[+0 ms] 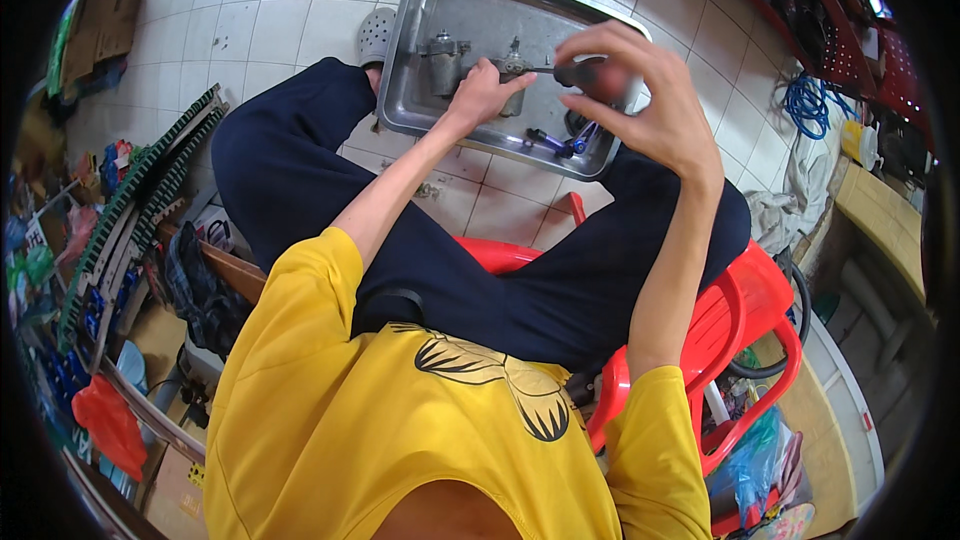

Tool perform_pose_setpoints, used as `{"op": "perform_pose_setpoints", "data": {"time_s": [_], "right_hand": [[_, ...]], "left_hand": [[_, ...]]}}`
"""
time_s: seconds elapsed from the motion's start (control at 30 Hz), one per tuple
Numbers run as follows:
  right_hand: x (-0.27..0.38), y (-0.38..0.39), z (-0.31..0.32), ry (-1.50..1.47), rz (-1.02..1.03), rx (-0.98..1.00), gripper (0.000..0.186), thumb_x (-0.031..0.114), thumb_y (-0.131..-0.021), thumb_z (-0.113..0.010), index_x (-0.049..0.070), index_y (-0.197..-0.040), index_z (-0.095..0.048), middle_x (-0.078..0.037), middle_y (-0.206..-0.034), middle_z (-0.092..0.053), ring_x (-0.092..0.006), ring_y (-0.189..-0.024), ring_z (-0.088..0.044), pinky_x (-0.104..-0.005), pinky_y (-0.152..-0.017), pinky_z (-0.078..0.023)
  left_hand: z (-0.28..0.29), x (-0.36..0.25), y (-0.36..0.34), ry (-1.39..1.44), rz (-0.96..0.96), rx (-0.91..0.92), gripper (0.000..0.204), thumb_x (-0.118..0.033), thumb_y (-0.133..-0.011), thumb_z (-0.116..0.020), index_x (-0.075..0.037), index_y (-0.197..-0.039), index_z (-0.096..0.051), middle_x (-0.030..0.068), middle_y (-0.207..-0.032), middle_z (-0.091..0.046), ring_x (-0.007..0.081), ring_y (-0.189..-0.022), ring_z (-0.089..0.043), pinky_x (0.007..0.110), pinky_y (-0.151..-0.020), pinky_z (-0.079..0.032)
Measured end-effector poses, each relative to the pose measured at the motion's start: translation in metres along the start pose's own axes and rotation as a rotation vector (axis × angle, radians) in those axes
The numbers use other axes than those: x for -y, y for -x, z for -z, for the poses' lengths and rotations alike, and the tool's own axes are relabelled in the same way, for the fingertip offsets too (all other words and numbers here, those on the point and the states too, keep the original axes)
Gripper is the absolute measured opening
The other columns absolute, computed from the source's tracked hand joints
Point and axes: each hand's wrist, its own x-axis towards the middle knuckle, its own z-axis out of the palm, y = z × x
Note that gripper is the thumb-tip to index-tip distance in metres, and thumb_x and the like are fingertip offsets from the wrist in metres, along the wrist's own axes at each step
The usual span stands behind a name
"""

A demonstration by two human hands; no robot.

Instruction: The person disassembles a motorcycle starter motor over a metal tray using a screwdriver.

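A metal tray lies in front of me with several metal parts in it. My left hand is closed on a grey metal part with a small upright fitting, which looks like a carburetor. My right hand curls around the dark handle of a screwdriver. Its shaft points left and its tip meets the part by my left fingers. Motion blurs the handle, and some right fingers are hidden behind it. A second grey cylindrical metal part stands left of my left hand.
A blue-and-black tool lies in the tray's near right corner. A red plastic chair is beneath me. Coiled blue cable lies on the tiled floor to the right. Green-edged metal strips and bags crowd the left side.
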Motion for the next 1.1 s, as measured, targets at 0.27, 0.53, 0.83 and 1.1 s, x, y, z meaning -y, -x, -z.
{"op": "perform_pose_setpoints", "data": {"time_s": [0.27,0.53,0.83,1.1], "right_hand": [[0.020,-0.006,-0.006,0.221,-0.297,-0.001,0.035,0.027,-0.074,-0.086,0.011,-0.098,-0.067,-0.005,-0.091,-0.069,-0.0275,-0.082,-0.066,-0.0363,-0.072,-0.054],[-0.001,0.003,-0.005,-0.021,-0.047,0.054,0.036,0.033,-0.073,-0.086,0.010,-0.093,-0.067,-0.004,-0.081,-0.067,-0.0288,-0.073,-0.064,-0.0370,-0.066,-0.050],[0.005,0.002,0.005,0.028,-0.132,-0.011,0.029,0.021,-0.074,-0.085,0.010,-0.094,-0.068,-0.002,-0.074,-0.066,-0.0248,-0.070,-0.065,-0.0381,-0.064,-0.051],[0.023,-0.001,0.000,0.383,-0.349,0.075,0.034,0.022,-0.075,-0.087,0.011,-0.101,-0.069,-0.002,-0.087,-0.069,-0.0202,-0.070,-0.065,-0.0332,-0.062,-0.050]], "left_hand": [[0.002,-0.001,0.004,-0.006,-0.024,-0.008,0.105,-0.074,-0.083,-0.066,0.024,-0.117,-0.049,0.0405,-0.120,-0.060,0.0485,-0.118,-0.059,0.048,-0.101,-0.048],[0.002,-0.001,0.002,-0.021,-0.011,-0.001,0.103,-0.073,-0.084,-0.066,0.023,-0.120,-0.048,0.0409,-0.123,-0.058,0.0484,-0.119,-0.059,0.048,-0.102,-0.048],[-0.003,0.005,-0.002,-0.017,-0.003,-0.024,0.106,-0.074,-0.083,-0.066,0.022,-0.121,-0.047,0.0414,-0.124,-0.057,0.0478,-0.120,-0.059,0.049,-0.101,-0.048],[-0.002,0.004,-0.001,-0.014,0.016,-0.005,0.107,-0.076,-0.080,-0.067,0.020,-0.124,-0.048,0.0393,-0.125,-0.059,0.0473,-0.120,-0.060,0.049,-0.101,-0.049]]}}
